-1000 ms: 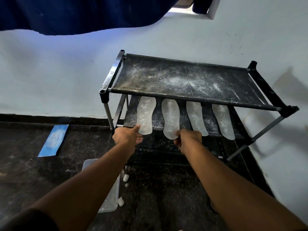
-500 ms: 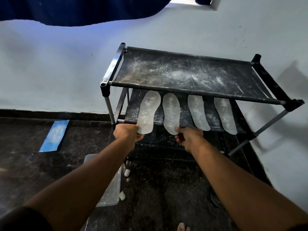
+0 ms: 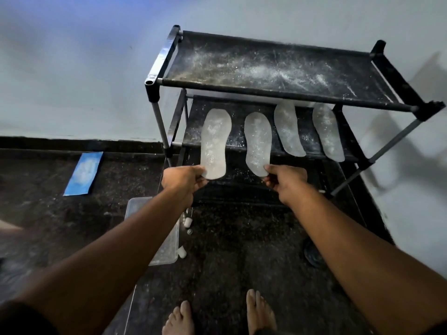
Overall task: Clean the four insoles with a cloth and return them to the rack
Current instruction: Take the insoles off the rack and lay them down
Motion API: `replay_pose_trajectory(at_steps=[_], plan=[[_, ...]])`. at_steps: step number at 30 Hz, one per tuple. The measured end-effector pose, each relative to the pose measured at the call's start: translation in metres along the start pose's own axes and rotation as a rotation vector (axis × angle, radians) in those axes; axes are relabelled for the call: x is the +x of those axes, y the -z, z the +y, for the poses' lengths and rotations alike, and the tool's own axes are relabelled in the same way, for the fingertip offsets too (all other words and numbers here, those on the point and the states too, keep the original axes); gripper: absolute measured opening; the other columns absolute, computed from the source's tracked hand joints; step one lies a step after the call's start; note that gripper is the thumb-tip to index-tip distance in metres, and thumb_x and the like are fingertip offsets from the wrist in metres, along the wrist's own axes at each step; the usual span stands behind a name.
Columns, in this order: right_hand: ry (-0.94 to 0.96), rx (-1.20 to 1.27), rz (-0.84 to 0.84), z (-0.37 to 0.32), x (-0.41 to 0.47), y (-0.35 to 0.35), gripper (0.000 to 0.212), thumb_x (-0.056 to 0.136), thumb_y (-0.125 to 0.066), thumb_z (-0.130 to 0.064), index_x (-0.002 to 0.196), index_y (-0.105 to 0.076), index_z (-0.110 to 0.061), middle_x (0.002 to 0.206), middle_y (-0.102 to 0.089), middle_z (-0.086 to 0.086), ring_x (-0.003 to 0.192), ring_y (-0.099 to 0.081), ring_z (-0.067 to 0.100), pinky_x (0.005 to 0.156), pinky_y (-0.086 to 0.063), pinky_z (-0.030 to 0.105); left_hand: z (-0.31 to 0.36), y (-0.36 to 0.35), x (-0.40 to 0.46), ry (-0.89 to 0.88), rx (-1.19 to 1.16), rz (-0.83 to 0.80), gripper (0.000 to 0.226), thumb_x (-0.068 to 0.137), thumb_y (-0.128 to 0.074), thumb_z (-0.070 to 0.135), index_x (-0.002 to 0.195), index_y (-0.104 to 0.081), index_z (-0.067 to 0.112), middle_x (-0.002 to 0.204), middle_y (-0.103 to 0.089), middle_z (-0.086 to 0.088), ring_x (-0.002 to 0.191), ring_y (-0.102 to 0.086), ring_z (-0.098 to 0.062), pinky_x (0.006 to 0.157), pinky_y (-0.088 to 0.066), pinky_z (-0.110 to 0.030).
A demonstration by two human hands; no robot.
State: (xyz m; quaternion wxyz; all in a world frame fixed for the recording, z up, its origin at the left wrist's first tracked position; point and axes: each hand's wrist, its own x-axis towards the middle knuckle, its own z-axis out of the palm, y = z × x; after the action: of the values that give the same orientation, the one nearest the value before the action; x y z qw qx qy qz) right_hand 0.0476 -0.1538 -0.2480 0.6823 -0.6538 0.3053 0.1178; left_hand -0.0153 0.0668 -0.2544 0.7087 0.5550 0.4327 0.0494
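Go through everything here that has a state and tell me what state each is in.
Left hand: pinches leftmost insole, dusty, pulled forward.
Right hand: pinches second insole, dusty.
Two right insoles: on lower shelf, heels overhanging.
Rack: top powder-strewn.
Blue cloth: flat on floor.

One camera only, worn on the person's head, looking forward and steeply down. It sits close above both outstretched arms, with the bare feet [image 3: 217, 315] at six o'clock, the rack [image 3: 285, 97] at one o'clock against the wall [image 3: 72, 68], and the dark floor [image 3: 242, 250] filling the lower half.
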Motion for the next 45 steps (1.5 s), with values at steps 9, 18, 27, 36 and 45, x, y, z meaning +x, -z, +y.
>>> replay_pose_trajectory(at_steps=[9,18,27,36,45], plan=[[0.031,-0.032,-0.045,0.025,-0.020,0.025,0.008,0.077,-0.079,-0.003,0.083,-0.073,-0.001,0.075,-0.074,0.013,0.052,-0.062,0.016,0.052,-0.052,0.026,-0.028,0.031,-0.022,0.008,-0.023,-0.057,0.008,0.085,-0.078,0.000,0.090,-0.074,-0.004,0.088,-0.076,-0.015,0.064,-0.072,-0.019,0.057,-0.061,-0.024],[0.039,-0.024,-0.095,0.075,-0.052,0.051,0.008,0.078,-0.078,-0.003,0.085,-0.074,-0.003,0.077,-0.074,0.014,0.059,-0.062,0.020,0.054,-0.051,0.028,-0.076,0.062,-0.055,0.037,-0.001,-0.063,0.008,0.087,-0.076,0.002,0.095,-0.075,-0.002,0.091,-0.078,-0.015,0.076,-0.074,-0.023,0.062,-0.062,-0.026],[0.023,-0.037,-0.096,0.136,-0.053,0.071,0.009,0.080,-0.076,-0.004,0.089,-0.075,-0.004,0.084,-0.075,0.011,0.064,-0.064,0.019,0.050,-0.049,0.024,-0.131,0.087,-0.060,0.091,0.019,-0.054,0.006,0.089,-0.073,-0.001,0.093,-0.073,-0.005,0.089,-0.076,-0.016,0.062,-0.069,-0.016,0.057,-0.060,-0.022],[-0.020,-0.094,-0.098,0.200,-0.039,0.074,0.010,0.085,-0.073,-0.004,0.094,-0.073,-0.004,0.090,-0.074,0.010,0.071,-0.064,0.017,0.049,-0.050,0.023,-0.183,0.094,-0.038,0.112,0.099,0.022,0.009,0.085,-0.079,0.002,0.094,-0.078,0.000,0.077,-0.078,-0.011,0.056,-0.067,-0.016,0.053,-0.057,-0.024],[-0.092,-0.149,-0.064,0.248,0.013,0.050,0.005,0.086,-0.072,-0.005,0.086,-0.074,-0.009,0.085,-0.073,0.006,0.065,-0.062,0.015,0.053,-0.049,0.025,-0.246,0.084,0.008,0.221,0.115,0.117,0.012,0.082,-0.084,0.008,0.094,-0.081,0.008,0.078,-0.079,-0.006,0.068,-0.072,-0.021,0.085,-0.062,-0.036]])
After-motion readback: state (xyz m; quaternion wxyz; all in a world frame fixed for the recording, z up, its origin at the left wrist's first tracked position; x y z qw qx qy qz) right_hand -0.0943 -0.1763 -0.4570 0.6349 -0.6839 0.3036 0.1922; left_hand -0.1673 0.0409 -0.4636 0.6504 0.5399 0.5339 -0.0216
